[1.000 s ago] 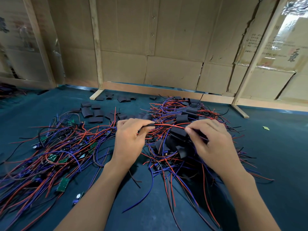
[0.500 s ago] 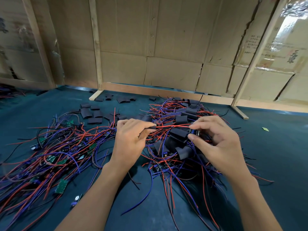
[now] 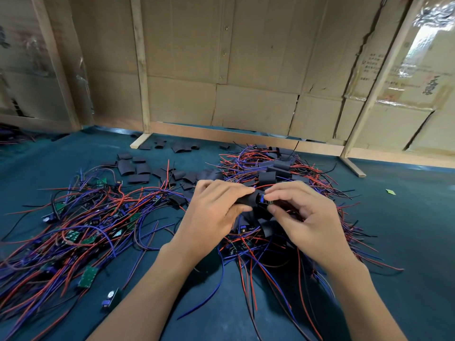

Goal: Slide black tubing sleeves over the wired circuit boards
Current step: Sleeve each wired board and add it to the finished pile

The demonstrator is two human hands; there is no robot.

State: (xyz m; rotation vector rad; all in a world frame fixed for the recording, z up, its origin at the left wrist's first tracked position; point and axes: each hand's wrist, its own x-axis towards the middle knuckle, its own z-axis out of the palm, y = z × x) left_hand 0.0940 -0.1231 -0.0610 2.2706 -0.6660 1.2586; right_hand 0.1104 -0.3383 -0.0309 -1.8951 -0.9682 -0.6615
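My left hand [image 3: 213,212] grips a black tubing sleeve [image 3: 251,199] between thumb and fingers. My right hand [image 3: 304,219] pinches a small wired circuit board [image 3: 265,201] whose blue part sits at the sleeve's open right end. Both hands meet above a heap of sleeved boards with red, blue and black wires [image 3: 283,173]. A second heap of bare green boards on wires [image 3: 81,225] spreads to the left. Loose black sleeves [image 3: 134,169] lie scattered behind it.
The work lies on a dark teal mat [image 3: 406,230]. A cardboard wall with wooden battens [image 3: 246,82] closes off the back, with wooden feet [image 3: 140,141] on the mat. A small green scrap [image 3: 390,191] lies at the right.
My hands have come together. The left hand has shifted right with the sleeve, and the right hand has brought the board's end to the sleeve's opening.
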